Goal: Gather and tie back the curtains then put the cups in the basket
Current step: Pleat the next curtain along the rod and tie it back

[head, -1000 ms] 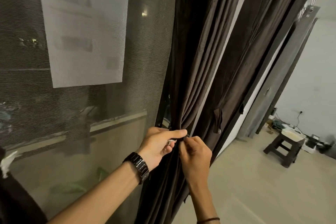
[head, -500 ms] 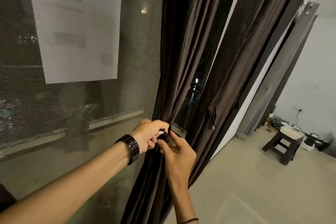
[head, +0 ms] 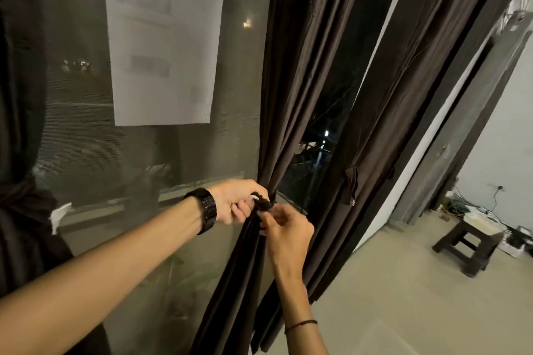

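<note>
A dark brown curtain (head: 291, 72) hangs in front of the window, gathered into a narrow bundle at waist height. My left hand (head: 236, 202), with a black watch on its wrist, grips the dark tie-back strap (head: 264, 202) around the bundle. My right hand (head: 284, 229) pinches the same strap from the right, just below. A second brown curtain (head: 401, 89) hangs to the right, its own tie-back (head: 351, 181) dangling loose. No cups or basket are in view.
A mesh window screen (head: 72, 124) with a white paper sheet (head: 164, 49) fills the left. Another dark curtain (head: 20, 181) is bunched at the far left. A dark wooden stool (head: 467, 245) with a white tray stands on the beige floor at right, cables behind it.
The curtain has been pulled left into a tighter bundle, uncovering dark window glass between the two curtains. Both hands stay on the strap, working it around the bundle.
</note>
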`<control>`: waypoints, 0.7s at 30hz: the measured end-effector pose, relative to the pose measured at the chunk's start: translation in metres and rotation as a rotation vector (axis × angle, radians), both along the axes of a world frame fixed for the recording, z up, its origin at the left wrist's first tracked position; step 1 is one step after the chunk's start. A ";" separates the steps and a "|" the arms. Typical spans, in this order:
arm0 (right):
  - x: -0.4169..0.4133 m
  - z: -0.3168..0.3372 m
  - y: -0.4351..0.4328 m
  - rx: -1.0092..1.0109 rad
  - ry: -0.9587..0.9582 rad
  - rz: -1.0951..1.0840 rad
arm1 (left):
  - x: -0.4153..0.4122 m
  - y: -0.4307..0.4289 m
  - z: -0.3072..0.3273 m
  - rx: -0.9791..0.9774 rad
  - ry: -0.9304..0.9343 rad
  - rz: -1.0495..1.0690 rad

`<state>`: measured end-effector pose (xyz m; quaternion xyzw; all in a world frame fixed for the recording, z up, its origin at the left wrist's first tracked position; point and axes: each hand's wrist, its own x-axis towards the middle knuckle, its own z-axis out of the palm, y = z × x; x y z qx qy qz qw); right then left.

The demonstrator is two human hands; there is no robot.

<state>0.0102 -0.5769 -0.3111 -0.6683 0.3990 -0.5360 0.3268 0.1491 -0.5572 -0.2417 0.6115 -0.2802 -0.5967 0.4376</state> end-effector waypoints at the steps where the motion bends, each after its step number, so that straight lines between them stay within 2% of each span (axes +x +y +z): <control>1: -0.001 -0.001 -0.001 -0.084 0.070 -0.033 | 0.000 0.002 0.002 0.012 0.000 -0.015; 4: -0.005 -0.004 0.002 -0.273 0.219 -0.062 | 0.002 0.007 0.005 0.027 0.027 -0.047; 9: -0.017 -0.002 -0.005 -0.293 0.337 -0.102 | 0.008 0.017 0.000 -0.109 0.134 0.019; 13: -0.026 -0.002 -0.011 -0.371 0.440 -0.169 | 0.008 0.022 -0.002 -0.259 0.041 0.151; 17: -0.036 -0.003 -0.018 -0.418 0.551 -0.224 | 0.008 0.025 -0.002 -0.347 0.025 0.299; 19: -0.038 0.001 -0.020 -0.417 0.572 -0.224 | -0.001 0.023 -0.005 -0.431 -0.057 0.356; 21: -0.038 0.007 -0.027 -0.409 0.587 -0.198 | -0.013 0.022 -0.007 -0.535 -0.341 0.419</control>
